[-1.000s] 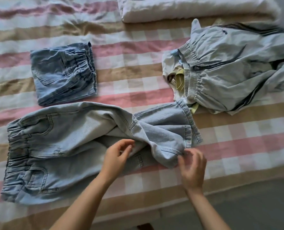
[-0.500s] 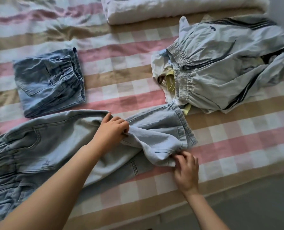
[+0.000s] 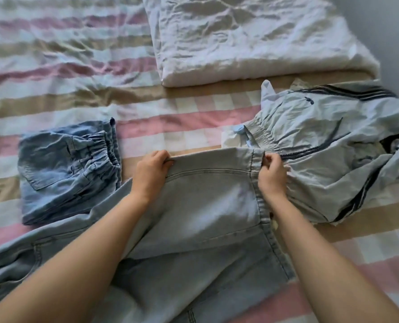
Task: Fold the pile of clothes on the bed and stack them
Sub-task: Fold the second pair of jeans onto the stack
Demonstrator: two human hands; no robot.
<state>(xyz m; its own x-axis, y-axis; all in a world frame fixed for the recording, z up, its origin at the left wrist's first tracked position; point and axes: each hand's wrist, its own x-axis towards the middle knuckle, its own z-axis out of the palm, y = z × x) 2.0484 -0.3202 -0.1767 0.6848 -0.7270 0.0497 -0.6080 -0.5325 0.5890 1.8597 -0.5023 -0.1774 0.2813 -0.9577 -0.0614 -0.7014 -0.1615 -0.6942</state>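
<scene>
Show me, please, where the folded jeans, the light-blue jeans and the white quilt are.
folded jeans [image 3: 61,173], head view, on the back pocket.
light-blue jeans [image 3: 208,206], head view, on the middle of the leg panel.
white quilt [image 3: 252,38], head view, on its wrinkled top.

Pale denim jeans [image 3: 205,206] lie spread across the near part of the bed [image 3: 77,66], which wears a pink, beige and white checked sheet. The left hand [image 3: 150,170] grips the far edge of the jeans' leg; the right hand [image 3: 272,173] pinches the hem corner of that same edge. Just left of the jeans sits a folded darker denim garment [image 3: 63,173]. To their right, touching the hem, lies a crumpled grey striped garment [image 3: 333,148]. Beyond the jeans rests a folded white quilt [image 3: 252,36].
</scene>
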